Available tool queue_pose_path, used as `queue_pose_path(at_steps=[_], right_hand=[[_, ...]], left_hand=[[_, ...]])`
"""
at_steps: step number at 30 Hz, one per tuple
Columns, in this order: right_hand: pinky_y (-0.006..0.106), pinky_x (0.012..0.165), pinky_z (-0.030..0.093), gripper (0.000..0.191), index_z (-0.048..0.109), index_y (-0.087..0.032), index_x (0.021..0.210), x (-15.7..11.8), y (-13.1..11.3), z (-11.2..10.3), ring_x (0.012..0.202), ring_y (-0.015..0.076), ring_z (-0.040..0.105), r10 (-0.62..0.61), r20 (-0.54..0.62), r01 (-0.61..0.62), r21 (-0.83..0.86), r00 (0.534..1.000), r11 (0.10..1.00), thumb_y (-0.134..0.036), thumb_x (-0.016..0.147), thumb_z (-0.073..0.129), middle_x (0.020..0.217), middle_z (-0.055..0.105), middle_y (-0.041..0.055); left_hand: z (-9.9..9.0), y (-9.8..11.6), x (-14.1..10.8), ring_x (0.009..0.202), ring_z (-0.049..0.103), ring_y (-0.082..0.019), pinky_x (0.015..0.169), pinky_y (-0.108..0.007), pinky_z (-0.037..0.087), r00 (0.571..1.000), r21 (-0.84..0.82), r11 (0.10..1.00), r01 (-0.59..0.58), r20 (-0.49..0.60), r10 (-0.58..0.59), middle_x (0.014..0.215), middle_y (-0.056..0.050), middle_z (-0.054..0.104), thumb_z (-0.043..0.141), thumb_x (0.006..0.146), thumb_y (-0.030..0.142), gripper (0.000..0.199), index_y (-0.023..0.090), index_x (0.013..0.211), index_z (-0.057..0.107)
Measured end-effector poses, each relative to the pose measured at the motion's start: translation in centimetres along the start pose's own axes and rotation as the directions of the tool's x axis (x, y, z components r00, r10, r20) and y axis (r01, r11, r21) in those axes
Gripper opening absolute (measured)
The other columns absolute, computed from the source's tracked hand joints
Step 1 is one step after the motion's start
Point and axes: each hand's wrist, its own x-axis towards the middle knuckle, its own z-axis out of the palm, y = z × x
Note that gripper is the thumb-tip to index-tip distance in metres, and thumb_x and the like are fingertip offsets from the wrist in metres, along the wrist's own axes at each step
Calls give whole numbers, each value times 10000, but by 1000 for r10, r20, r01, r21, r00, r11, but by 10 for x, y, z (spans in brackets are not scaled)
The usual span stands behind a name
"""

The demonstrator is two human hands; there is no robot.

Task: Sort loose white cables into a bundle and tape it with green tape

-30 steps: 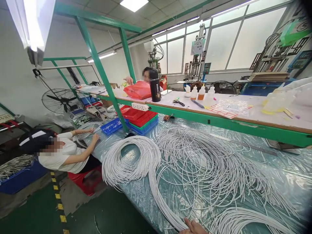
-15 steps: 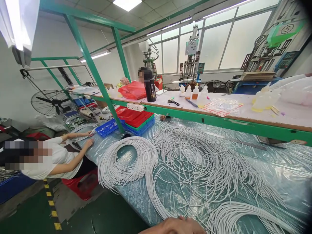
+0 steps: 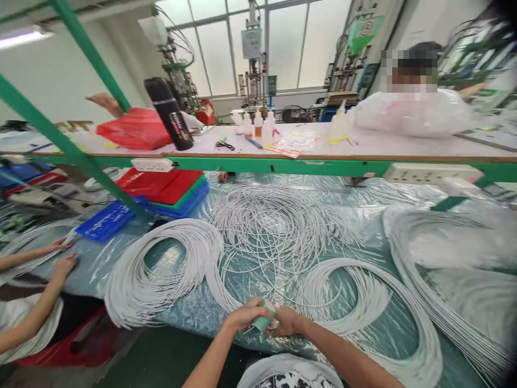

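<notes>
At the table's front edge, my left hand (image 3: pixel 247 314) is closed on a small green sheet-like piece (image 3: pixel 264 319), whose material I cannot make out. My right hand (image 3: pixel 287 321) meets it from the other side, its fingers closed around the ends of a bundle of white cables. That bundle runs from the big white cable coil (image 3: pixel 127 280) on the left down towards my hands. Behind them spreads a loose tangled heap of white cables (image 3: pixel 278 226). Another white cable coil (image 3: pixel 323 275) lies just right of my right hand.
A larger cable coil (image 3: pixel 404 264) lies far right. Red trays (image 3: pixel 149 183) and a blue tray (image 3: pixel 109 218) stand back left. Across the back runs a green-framed shelf (image 3: pixel 242 163) with a black bottle (image 3: pixel 172 116) and small dropper bottles (image 3: pixel 258 125). A co-worker's hands (image 3: pixel 64 256) are at the left.
The view has swung right and down. Earlier only part of one hand showed at the bottom edge; now both my hands are together around the green piece and the cable ends.
</notes>
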Motion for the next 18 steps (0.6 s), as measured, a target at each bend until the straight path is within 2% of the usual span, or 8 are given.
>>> queue_pose_path(at_steps=[2, 4, 6, 8, 10, 12, 15, 18], right_hand=[[339, 790, 507, 348, 727, -179, 969, -6, 0, 2, 937, 311, 665, 28, -11, -28, -20, 1000, 999, -346, 666, 688, 963, 716, 106], [355, 796, 505, 345, 720, -144, 978, -10, -2, 4, 958, 329, 661, 49, -28, -51, -42, 998, 998, -325, 689, 661, 981, 711, 142], [364, 818, 500, 357, 705, -141, 1011, -13, -4, 6, 991, 332, 653, 62, -49, -65, -63, 997, 996, -317, 706, 649, 1016, 704, 154], [376, 827, 498, 391, 686, -133, 1046, -16, -7, 8, 1002, 338, 649, 74, -65, -79, -82, 995, 993, -339, 716, 649, 1035, 696, 167], [384, 823, 498, 446, 664, -121, 1079, -17, -8, 10, 994, 345, 649, 86, -72, -93, -101, 994, 990, -361, 704, 667, 1038, 690, 182], [381, 817, 496, 476, 645, -122, 1109, -20, -7, 11, 981, 340, 653, 100, -74, -109, -118, 992, 987, -345, 690, 680, 1034, 689, 179], [384, 805, 495, 474, 629, -128, 1129, -26, 0, 11, 964, 331, 656, 142, -80, -151, -130, 987, 980, -319, 697, 672, 1028, 689, 172], [401, 799, 501, 461, 640, -107, 1107, -36, 9, 11, 965, 342, 651, 189, -83, -199, -126, 978, 972, -343, 713, 674, 1028, 683, 190]], left_hand=[[-12, 0, 6, 668, 646, -197, 646, -329, 527, 971, -5, 999, -53, -236, 50, 787, -71, 700, 685, 626, 439, 379, 163, 867, 589], [-23, -1, 22, 815, 658, -208, 707, -317, 523, 913, 30, 994, -100, -393, 104, 924, -101, 693, 595, 698, 548, 448, 162, 922, 570], [-33, -2, 40, 914, 645, -232, 750, -320, 512, 832, 104, 987, -125, -531, 162, 989, -109, 674, 589, 688, 590, 506, 160, 953, 569], [-43, -4, 57, 956, 631, -257, 795, -335, 494, 753, 215, 968, -132, -613, 239, 997, -100, 667, 666, 635, 535, 507, 162, 968, 582], [-51, -8, 68, 1009, 609, -278, 865, -361, 466, 697, 337, 933, -125, -640, 325, 1020, -97, 658, 716, 604, 422, 479, 165, 988, 592], [-57, -14, 75, 1072, 578, -306, 933, -401, 426, 666, 447, 889, -101, -633, 394, 1060, -112, 645, 716, 598, 317, 445, 160, 996, 594], [-60, -23, 78, 1111, 552, -344, 974, -467, 386, 664, 572, 818, -57, -590, 459, 1090, -143, 630, 688, 605, 235, 423, 144, 1007, 589], [-58, -26, 74, 1159, 521, -356, 992, -498, 372, 675, 657, 752, -46, -535, 508, 1196, -170, 581, 667, 661, 283, 492, 144, 1119, 551]])
